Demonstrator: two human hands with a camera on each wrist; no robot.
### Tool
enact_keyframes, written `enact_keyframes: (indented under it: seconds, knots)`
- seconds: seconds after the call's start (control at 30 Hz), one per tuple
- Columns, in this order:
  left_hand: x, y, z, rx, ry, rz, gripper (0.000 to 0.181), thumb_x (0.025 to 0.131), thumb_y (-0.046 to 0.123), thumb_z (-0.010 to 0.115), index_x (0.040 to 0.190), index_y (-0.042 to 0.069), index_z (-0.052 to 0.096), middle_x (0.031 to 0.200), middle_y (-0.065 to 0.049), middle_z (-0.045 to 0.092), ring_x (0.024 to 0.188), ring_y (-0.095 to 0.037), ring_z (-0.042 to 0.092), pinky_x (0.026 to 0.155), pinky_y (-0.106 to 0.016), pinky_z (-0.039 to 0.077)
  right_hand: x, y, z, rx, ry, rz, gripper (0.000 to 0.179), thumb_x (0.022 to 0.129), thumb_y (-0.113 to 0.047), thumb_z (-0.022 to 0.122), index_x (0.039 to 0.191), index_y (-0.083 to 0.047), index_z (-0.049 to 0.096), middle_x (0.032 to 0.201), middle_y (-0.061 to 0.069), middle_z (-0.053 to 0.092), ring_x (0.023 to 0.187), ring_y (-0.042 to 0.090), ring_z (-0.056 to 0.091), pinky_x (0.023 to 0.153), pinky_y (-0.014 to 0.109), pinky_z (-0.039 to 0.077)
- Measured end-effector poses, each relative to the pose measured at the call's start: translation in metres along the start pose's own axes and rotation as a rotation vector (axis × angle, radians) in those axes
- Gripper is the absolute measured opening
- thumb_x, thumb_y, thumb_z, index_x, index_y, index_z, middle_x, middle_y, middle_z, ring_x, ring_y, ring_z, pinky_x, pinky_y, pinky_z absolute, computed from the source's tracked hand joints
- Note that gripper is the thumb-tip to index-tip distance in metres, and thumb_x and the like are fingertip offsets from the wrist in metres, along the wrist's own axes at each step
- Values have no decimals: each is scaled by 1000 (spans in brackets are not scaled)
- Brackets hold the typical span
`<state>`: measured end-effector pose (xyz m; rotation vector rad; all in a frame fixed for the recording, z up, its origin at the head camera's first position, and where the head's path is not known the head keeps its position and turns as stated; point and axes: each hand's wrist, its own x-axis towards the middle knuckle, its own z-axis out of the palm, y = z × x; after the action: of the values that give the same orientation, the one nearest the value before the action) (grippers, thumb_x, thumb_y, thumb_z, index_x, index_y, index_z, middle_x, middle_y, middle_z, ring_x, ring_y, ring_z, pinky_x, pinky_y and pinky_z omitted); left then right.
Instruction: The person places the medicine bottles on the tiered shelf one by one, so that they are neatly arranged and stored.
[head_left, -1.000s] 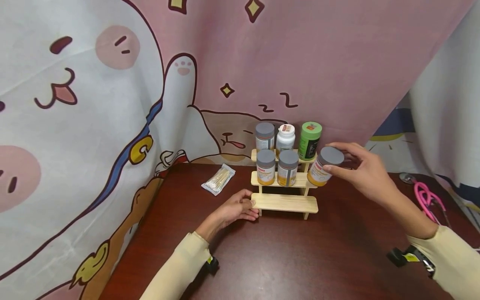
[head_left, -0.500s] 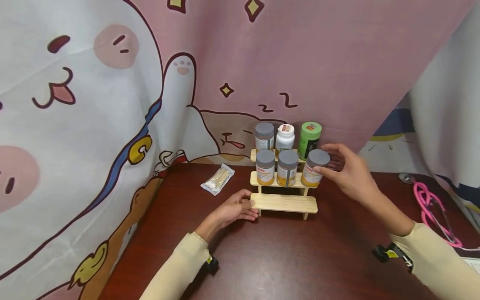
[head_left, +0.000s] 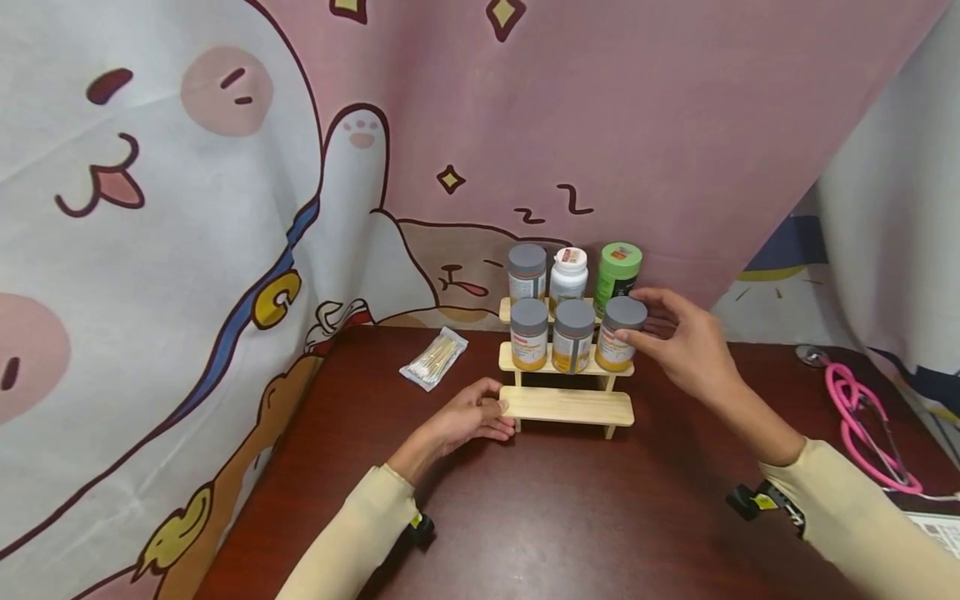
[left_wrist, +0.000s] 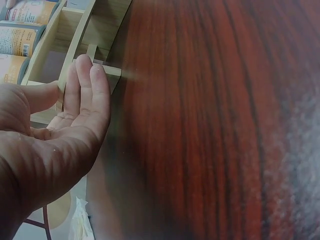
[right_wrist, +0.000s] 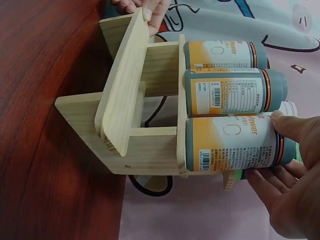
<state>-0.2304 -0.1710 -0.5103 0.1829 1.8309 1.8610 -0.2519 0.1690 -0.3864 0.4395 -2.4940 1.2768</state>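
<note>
A three-step wooden rack (head_left: 566,405) stands on the dark table. My left hand (head_left: 468,418) pinches the left end of its lowest step, thumb on top and fingers underneath. At the right end of the middle step, my right hand (head_left: 686,342) holds a grey-lidded supplement bottle (right_wrist: 232,144) between thumb and fingers, its base on the step. Two similar bottles, one in the middle (head_left: 573,337) and one at the left (head_left: 529,336), stand beside it. The top step carries another grey-lidded bottle (head_left: 527,272), a white bottle (head_left: 569,277) and a green bottle (head_left: 619,271), partly hidden.
A clear packet of cotton swabs (head_left: 434,359) lies left of the rack. A pink stethoscope (head_left: 855,417) lies at the right of the table. A patterned cloth (head_left: 480,108) hangs close behind the rack.
My right hand has brought its bottle leftward from beyond the rack's right side, from tilted to upright on the middle step. My left hand has stayed on the lowest step.
</note>
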Motion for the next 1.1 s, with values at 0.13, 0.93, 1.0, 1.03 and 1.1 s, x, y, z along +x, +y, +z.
enact_keyframes:
  seconds: [0.13,0.93,1.0,1.03,1.1]
  knots:
    - [-1,2,1,-2,-1,4,30,109,7,49,137,-1,42,102,-20,69,89,-24,74,92,-45,67,0,1,2,43,28,-34,62,85,-17,91,139,-5,63,125,21,73,97,-16,62,84,5,57]
    - [0,5,4,3,-1,-1,31,109,8,50,137,0,42,100,-17,69,87,-22,74,90,-43,67,-8,4,10,-4,83,-35,58,88,-22,88,134,-6,56,130,13,62,115,21,68,94,14,59]
    - [0,4,4,8,4,-8,31,109,9,50,138,0,43,100,-16,69,87,-22,74,90,-43,67,-11,5,9,-16,76,-31,61,89,-23,88,137,-7,55,134,13,63,123,30,67,103,29,59]
    - [-1,3,4,11,9,-12,32,109,9,50,138,0,43,100,-16,69,87,-22,74,90,-43,67,-14,6,8,-22,72,-23,62,89,-25,88,138,-8,54,137,13,63,127,33,65,108,38,57]
    - [-2,2,4,23,17,-20,32,108,9,51,138,1,43,100,-16,69,87,-21,74,89,-42,67,-19,8,5,-35,67,-6,64,90,-29,87,141,-10,53,142,13,62,135,36,60,114,53,51]
